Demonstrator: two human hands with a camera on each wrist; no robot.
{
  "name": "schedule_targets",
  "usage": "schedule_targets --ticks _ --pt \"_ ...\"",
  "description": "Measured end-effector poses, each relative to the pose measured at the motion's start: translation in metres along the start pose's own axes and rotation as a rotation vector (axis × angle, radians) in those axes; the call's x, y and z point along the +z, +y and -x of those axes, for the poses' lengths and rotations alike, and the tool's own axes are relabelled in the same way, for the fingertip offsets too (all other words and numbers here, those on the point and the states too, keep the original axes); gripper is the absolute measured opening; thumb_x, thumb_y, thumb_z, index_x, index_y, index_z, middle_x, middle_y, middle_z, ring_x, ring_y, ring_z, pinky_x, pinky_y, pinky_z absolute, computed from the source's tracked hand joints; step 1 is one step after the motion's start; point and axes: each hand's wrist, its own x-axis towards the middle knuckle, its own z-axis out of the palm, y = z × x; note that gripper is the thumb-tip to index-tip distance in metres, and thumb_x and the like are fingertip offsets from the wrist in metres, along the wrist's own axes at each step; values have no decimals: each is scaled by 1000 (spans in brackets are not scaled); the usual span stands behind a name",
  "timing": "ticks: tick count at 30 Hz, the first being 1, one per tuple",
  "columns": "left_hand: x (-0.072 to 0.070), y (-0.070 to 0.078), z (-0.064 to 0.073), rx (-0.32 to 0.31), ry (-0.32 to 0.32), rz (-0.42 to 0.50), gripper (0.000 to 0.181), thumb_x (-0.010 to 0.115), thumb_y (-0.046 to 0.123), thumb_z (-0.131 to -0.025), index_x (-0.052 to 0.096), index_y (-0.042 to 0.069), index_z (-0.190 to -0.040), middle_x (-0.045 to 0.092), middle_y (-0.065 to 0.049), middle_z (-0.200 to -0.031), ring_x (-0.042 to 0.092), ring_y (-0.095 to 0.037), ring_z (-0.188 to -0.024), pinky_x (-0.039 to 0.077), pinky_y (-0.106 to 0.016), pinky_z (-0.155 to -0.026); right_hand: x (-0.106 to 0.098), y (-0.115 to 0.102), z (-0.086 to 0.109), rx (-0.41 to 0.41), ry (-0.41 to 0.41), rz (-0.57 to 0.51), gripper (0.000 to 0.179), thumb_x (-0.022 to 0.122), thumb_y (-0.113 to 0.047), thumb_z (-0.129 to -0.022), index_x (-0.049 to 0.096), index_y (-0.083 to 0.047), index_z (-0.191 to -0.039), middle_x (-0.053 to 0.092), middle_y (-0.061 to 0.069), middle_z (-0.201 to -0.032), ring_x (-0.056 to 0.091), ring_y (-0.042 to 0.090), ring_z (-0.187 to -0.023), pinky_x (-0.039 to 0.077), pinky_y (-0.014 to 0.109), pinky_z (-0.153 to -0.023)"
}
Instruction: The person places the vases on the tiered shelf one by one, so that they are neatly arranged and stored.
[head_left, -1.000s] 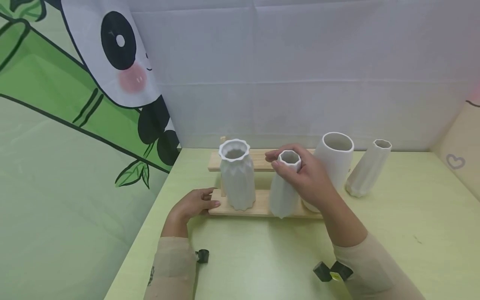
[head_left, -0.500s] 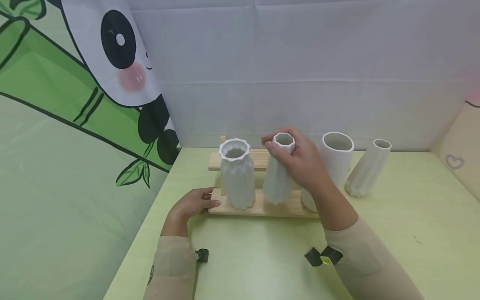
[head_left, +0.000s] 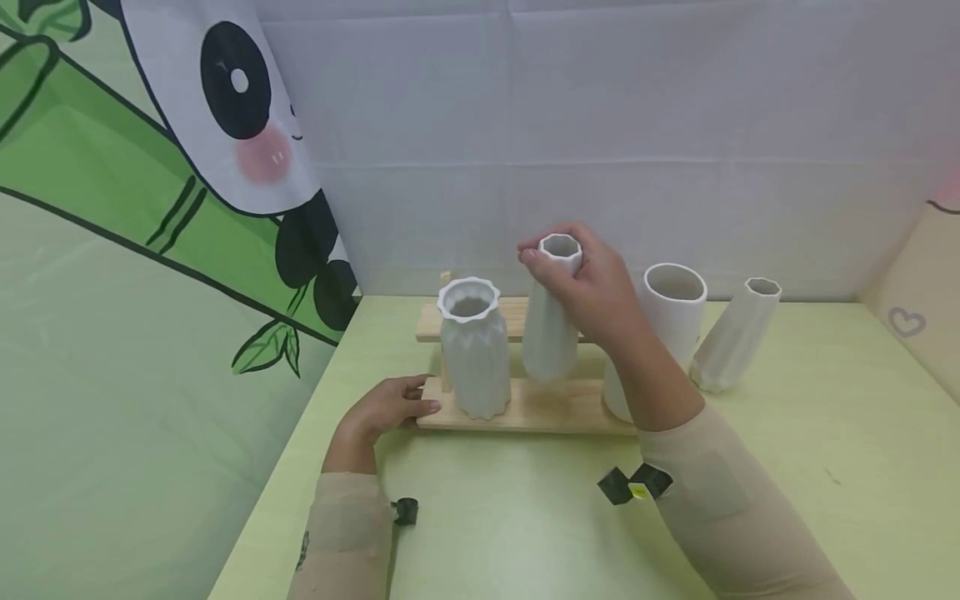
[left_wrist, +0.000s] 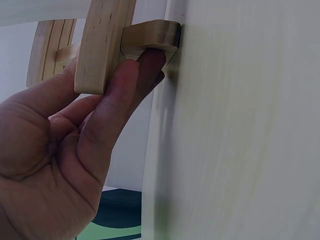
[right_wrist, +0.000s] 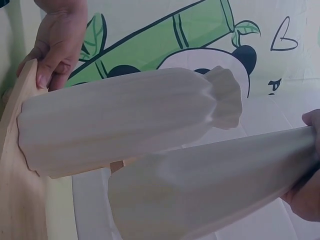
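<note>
My right hand (head_left: 596, 287) grips a slim white faceted vase (head_left: 550, 342) round its neck. The vase is upright, its base raised above the lower board of a two-tier wooden rack (head_left: 555, 408). My left hand (head_left: 386, 408) pinches the left end of that board; in the left wrist view, its fingers (left_wrist: 122, 82) reach under the wood (left_wrist: 97, 50). A white vase with a scalloped rim (head_left: 476, 358) stands on the lower board's left part. In the right wrist view, the held vase (right_wrist: 200, 185) hangs apart from the board, beside the scalloped vase (right_wrist: 120, 120).
A wide white vase (head_left: 671, 308) stands at the rack's right, partly hidden behind my right forearm. Farther right, another slim white vase (head_left: 735, 337) stands on the pale table (head_left: 840, 417). A white cloth wall (head_left: 600, 108) rises behind the rack.
My right hand has lifted the slim vase up and back, slightly to the left, from low at the board's front edge. The left hand stays on the rack.
</note>
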Motion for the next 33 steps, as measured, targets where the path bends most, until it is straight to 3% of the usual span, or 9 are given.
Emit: schedule_targets --ticks 7,20,33 --pt "1 -2 -1 2 14 -27 73 76 36 -85 45 17 -148 59 -11 -138 63 -23 -117 37 -50 -111 2 -6 -15 5 46 58 35 67 -48 -88 63 -18 -108 68 0 -95 57 17 -80 49 34 -70" --pt "1 -1 -1 8 11 -42 75 75 37 -85 43 14 -149 58 -13 -139 61 -26 -122 36 -51 -112 13 -10 -42 -25 98 93 39 66 -47 -88 63 -15 -110 64 3 -89 56 18 -78 48 32 -67" --pt "-1 -1 0 20 7 -56 78 75 39 -86 40 10 -151 55 -16 -142 58 -29 -125 36 -52 -112 30 -3 -65 -13 60 61 39 67 -43 -90 61 -12 -112 63 4 -91 55 17 -77 48 29 -67"
